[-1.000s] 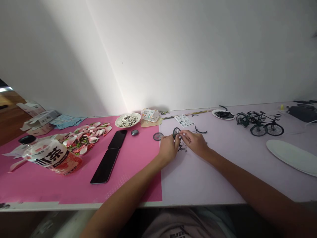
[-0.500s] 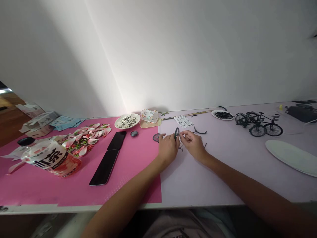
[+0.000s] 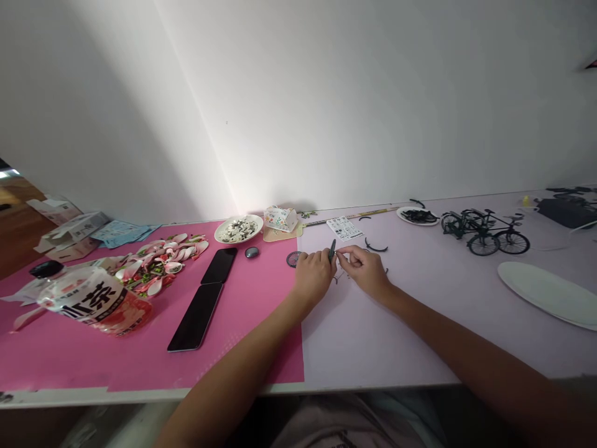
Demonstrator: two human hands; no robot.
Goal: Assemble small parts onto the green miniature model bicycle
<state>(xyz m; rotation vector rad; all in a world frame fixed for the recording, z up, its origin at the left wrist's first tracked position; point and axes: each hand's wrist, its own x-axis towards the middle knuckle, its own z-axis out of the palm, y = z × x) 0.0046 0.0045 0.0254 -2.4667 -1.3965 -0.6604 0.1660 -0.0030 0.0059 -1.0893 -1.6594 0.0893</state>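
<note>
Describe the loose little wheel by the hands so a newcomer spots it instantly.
Follow the pink mat to its right edge, where the pale tabletop starts. Beside the left hand lies the loose wheel, flat and untouched, unlike the held wheel, pinched edge-on in that hand.

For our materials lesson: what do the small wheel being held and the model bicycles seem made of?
Small wheel, in the left hand: dark, dull, seen edge-on, probably moulded plastic; too small to be sure. Model bicycles: dark green-black, slender frames, faint sheen; plastic or painted metal.
</note>
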